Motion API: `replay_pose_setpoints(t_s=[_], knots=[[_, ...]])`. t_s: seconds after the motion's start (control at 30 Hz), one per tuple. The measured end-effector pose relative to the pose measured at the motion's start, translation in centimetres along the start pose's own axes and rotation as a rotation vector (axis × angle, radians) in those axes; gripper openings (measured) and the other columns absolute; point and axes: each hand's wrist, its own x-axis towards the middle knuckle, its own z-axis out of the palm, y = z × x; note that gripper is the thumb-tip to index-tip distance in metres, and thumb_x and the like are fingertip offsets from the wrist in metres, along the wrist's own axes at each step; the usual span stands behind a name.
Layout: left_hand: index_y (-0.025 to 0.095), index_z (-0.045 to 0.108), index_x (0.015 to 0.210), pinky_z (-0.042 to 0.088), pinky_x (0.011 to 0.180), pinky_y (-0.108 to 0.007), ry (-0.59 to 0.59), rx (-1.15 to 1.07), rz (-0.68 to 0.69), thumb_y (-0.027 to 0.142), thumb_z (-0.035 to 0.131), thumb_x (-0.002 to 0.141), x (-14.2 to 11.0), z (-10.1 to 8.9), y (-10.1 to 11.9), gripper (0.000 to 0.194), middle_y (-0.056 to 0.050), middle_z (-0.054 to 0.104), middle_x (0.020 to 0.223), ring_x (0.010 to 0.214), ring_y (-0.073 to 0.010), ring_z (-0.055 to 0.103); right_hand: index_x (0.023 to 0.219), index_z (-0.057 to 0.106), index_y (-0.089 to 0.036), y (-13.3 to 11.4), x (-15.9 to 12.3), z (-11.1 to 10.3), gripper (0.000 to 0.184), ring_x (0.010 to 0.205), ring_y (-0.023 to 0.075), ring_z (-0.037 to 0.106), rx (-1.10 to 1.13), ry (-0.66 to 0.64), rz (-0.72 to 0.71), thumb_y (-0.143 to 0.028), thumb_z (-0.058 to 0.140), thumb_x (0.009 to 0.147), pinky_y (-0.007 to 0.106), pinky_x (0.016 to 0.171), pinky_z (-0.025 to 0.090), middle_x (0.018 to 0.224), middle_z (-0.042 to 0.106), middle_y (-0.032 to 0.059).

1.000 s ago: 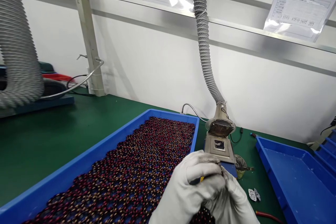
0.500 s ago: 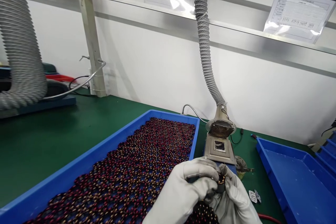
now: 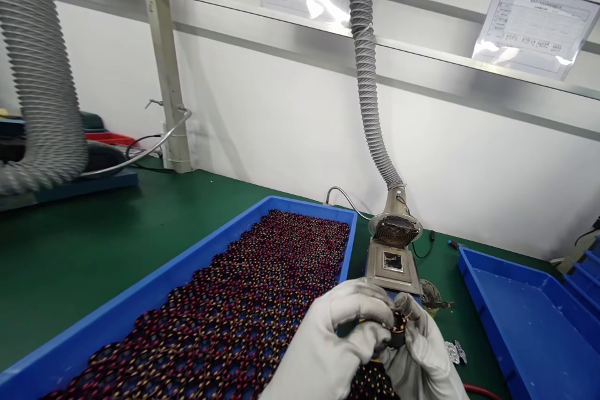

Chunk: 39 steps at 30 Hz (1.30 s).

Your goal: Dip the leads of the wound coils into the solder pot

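A small black ring-shaped part with copper-coloured bits inside its rim is held between my two gloved hands. From the left, my left hand pinches it with thumb and fingertips. My right hand grips its other side, with the fingers closed around it. Both gloves are white with grey, soiled fingertips. Below the hands, more dark parts with pale dots show in part. Beside my left hand lies a long blue tray filled with rows of black ring parts dotted red and copper.
Behind my hands stands a solder-pot-like metal unit under a hood with a grey flexible duct. Another blue tray is at the right. Crumpled foil pieces lie on the green table. A wider duct hangs at left.
My hands stay together around the ring part, which has tilted slightly so more of its copper-coloured inside shows. The whole view has shifted a little.
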Motion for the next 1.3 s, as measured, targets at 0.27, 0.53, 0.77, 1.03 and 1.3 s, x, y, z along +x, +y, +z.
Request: replay_pose_setpoints(t_s=[0.27,0.53,0.77,1.03,1.3], knots=[[0.024,0.068,0.075,0.045,0.085,-0.027,0.316,-0.06,0.031,0.018,0.06,0.068,-0.4,-0.9,-0.1,0.012,-0.001,0.067,0.092,0.096,-0.0199,0.058,0.078,0.059,-0.021,-2.8,-2.5,3.5,0.019,0.073,0.0177,0.064,-0.257,0.182,-0.364,-0.028,0.071,0.066,0.023,0.057,0.052,0.086,0.066,0.0054],[0.016,0.071,0.068,0.051,0.069,-0.023,0.216,-0.581,-0.208,0.032,0.074,0.058,0.8,2.2,-3.0,0.019,-0.006,0.07,0.07,0.07,-0.018,0.064,0.08,0.059,-0.021,-3.2,-3.4,5.3,0.015,0.089,0.0194,0.058,-0.904,0.255,-1.063,-0.007,0.057,0.074,0.034,0.077,0.048,0.093,0.059,0.0028],[0.018,0.072,0.074,0.05,0.058,-0.019,0.23,-0.477,-0.24,0.011,0.071,0.049,1.1,0.5,-0.9,0.026,-0.003,0.07,0.07,0.061,-0.0143,0.062,0.084,0.057,-0.029,-2.9,-3.6,4.7,0.026,0.089,0.021,0.056,-0.81,0.321,-0.93,-0.008,0.059,0.068,0.035,0.072,0.048,0.098,0.055,0.0014],[0.02,0.07,0.061,0.051,0.064,-0.016,0.496,-0.504,-0.103,0.01,0.066,0.052,0.1,1.0,-0.7,0.013,-0.001,0.071,0.075,0.069,-0.0141,0.064,0.081,0.057,-0.028,-3.2,-3.6,5.1,0.026,0.086,0.021,0.057,-0.819,0.313,-0.913,-0.008,0.062,0.067,0.035,0.071,0.047,0.094,0.057,0.0016],[0.015,0.069,0.061,0.05,0.056,-0.015,0.321,-0.403,-0.286,0.01,0.066,0.053,0.6,1.2,-0.3,0.01,-0.002,0.069,0.059,0.059,-0.0127,0.062,0.082,0.059,-0.028,-2.9,-3.9,4.8,0.032,0.089,0.0246,0.058,-0.733,0.242,-0.868,-0.002,0.063,0.064,0.04,0.075,0.048,0.096,0.059,0.0033]])
